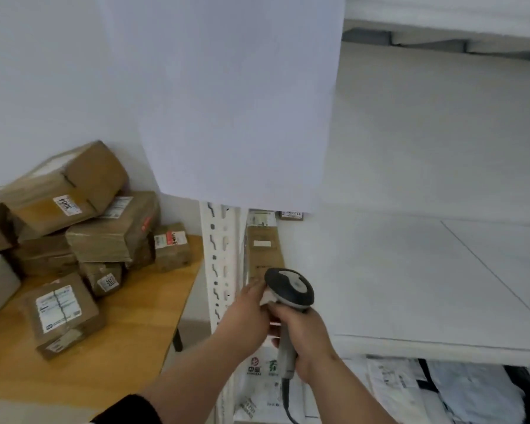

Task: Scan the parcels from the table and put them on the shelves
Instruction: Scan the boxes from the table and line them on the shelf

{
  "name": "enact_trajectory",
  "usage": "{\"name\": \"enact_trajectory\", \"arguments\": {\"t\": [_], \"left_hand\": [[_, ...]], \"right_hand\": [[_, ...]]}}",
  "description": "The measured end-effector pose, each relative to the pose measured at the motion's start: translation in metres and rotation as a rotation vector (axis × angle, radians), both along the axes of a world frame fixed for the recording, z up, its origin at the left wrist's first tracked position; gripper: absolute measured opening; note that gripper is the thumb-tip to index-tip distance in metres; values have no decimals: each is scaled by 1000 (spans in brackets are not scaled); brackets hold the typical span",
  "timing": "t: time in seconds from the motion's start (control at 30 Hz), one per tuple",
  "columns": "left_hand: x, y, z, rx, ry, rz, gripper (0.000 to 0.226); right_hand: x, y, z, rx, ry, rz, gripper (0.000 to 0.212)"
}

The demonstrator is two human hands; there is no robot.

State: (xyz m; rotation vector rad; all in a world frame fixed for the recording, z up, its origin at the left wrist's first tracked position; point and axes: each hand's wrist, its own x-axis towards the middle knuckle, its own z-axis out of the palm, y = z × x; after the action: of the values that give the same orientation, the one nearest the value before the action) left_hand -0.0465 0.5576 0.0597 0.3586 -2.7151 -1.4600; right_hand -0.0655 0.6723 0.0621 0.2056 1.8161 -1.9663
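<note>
We note the barcode scanner [289, 296] gripped in our right hand [303, 338], fingers wrapped round its pale handle; the handle runs near upright, the rounded dark grey head on top facing away toward the shelf's rear, the cable trailing down. Our left hand [251, 307] reaches to a flat brown cardboard parcel [263, 255] lying at the left edge of the white shelf board [410, 286], its long axis running front to back; the fingertips touch its near end, though we cannot tell whether they pinch it. A heap of taped brown cartons [83, 228] with white labels sits at the back of the wooden table [110, 347], against the wall. Soft plastic mailers [441, 387] fill the shelf below.
</note>
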Motion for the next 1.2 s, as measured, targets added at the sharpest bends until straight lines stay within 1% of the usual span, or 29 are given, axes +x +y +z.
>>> {"name": "enact_trajectory", "arguments": {"t": [0.1, 0.2, 0.27, 0.37, 0.53, 0.67, 0.77, 0.87, 1.07, 1.2], "left_hand": [[60, -27, 10, 76, -63, -71, 33], [111, -69, 10, 129, -79, 15, 27], [141, -105, 7, 137, -105, 111, 29], [182, -159, 0, 162, -152, 238, 29], [236, -232, -12, 315, -174, 450, 24], [261, -281, -22, 362, -214, 547, 21], [264, -317, -25, 386, -235, 610, 15], [248, -354, -28, 409, -233, 644, 10], [184, -434, -26, 453, -250, 706, 11], [149, -490, -18, 416, -209, 720, 20]], "right_hand": [[57, -28, 2, 0, 91, -110, 13], [106, -67, 5, 2, 166, -128, 9], [132, -97, 8, -6, 181, -71, 2], [157, -141, 9, 13, 195, 55, 15], [181, -217, 4, 77, 198, 269, 17], [192, -274, -3, 84, 190, 367, 17], [189, -310, -9, 87, 171, 407, 14], [169, -346, -12, 74, 153, 395, 13], [88, -429, -3, 28, 113, 317, 25], [35, -479, 17, -15, 120, 238, 20]]}}
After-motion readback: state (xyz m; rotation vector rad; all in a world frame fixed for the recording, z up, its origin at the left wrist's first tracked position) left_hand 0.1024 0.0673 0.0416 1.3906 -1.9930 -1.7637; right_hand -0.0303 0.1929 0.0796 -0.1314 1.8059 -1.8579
